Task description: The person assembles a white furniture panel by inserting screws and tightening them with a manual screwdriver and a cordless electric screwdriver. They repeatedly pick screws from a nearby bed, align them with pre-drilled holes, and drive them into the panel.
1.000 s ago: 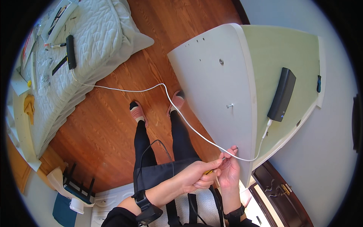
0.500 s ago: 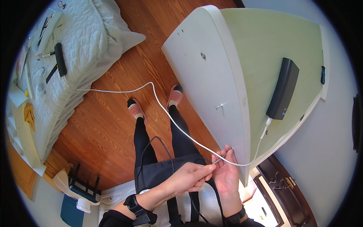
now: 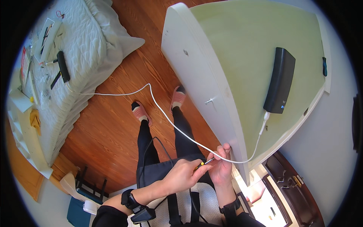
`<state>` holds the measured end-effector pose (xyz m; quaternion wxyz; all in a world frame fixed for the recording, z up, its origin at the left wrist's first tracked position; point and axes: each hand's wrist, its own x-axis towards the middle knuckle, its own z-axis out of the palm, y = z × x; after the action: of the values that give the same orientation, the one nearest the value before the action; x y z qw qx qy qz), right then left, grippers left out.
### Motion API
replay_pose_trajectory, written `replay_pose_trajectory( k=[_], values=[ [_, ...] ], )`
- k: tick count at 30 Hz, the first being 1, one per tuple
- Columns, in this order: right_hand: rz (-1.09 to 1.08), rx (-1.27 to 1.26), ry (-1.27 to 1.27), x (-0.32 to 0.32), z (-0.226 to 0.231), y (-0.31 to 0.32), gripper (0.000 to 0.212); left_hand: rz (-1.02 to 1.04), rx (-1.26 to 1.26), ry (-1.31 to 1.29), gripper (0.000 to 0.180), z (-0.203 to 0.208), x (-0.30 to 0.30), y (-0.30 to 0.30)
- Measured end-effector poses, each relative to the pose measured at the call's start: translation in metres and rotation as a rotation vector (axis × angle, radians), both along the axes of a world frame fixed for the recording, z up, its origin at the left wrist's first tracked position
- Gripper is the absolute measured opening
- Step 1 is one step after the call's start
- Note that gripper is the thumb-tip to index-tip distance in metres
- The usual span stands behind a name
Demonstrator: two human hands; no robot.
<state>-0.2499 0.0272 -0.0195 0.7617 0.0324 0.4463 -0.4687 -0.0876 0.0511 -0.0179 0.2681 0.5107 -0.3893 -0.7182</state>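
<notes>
My left hand [image 3: 182,174] is closed round the dark handle of a screwdriver [image 3: 203,163], which has a yellow band. Its metal shaft slants up toward my right hand [image 3: 220,169]. That hand is palm up beside the white panel [image 3: 204,81], its fingers bent close to the panel's face; what they pinch, if anything, is hidden. A white cable [image 3: 177,129] passes in front of the right fingers and runs to a black power bank [image 3: 280,81] on the pale green board [image 3: 242,45]. A metal bolt [image 3: 209,101] sticks out of the panel above my hands.
A bed [image 3: 85,45] with a white quilted cover stands on the left, bearing a black device [image 3: 63,67] and small parts. A dark blue screwdriver [image 3: 324,66] lies at the board's far right edge. A dark chair [image 3: 90,187] and a brown door [image 3: 289,183] stand lower down.
My left hand has drawn back to the left, and the screwdriver's yellow band now shows. The right hand stays by the panel. The view has shifted, so the panel and power bank appear farther left.
</notes>
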Motion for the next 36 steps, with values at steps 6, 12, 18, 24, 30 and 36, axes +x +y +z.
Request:
replay_pose_trajectory(
  k=[6, 12, 18, 24, 30, 36],
  values=[
    [0.132, 0.043, 0.230, -0.003, 0.008, -0.002, 0.015, -0.112, 0.176, 0.118, 0.036, 0.005, 0.013, -0.007],
    [0.364, 0.113, 0.558, 0.015, 0.030, 0.011, 0.022, 0.382, -0.284, -0.503, 0.018, 0.022, 0.047, -0.042],
    [0.309, 0.035, 0.428, 0.022, 0.037, 0.011, 0.024, 0.379, -0.527, -0.481, 0.012, -0.013, 0.032, -0.102],
    [0.434, -0.099, 0.436, 0.036, 0.062, -0.007, 0.024, 0.394, -0.501, -0.225, 0.012, -0.024, 0.037, -0.102],
    [0.365, -0.080, 0.301, 0.064, 0.065, -0.035, 0.027, 0.285, -0.060, -0.211, 0.021, 0.017, 0.077, -0.059],
    [0.371, -0.036, 0.257, 0.115, 0.068, -0.047, 0.024, 0.080, 0.218, 0.084, 0.031, 0.073, 0.111, 0.006]
  ],
)
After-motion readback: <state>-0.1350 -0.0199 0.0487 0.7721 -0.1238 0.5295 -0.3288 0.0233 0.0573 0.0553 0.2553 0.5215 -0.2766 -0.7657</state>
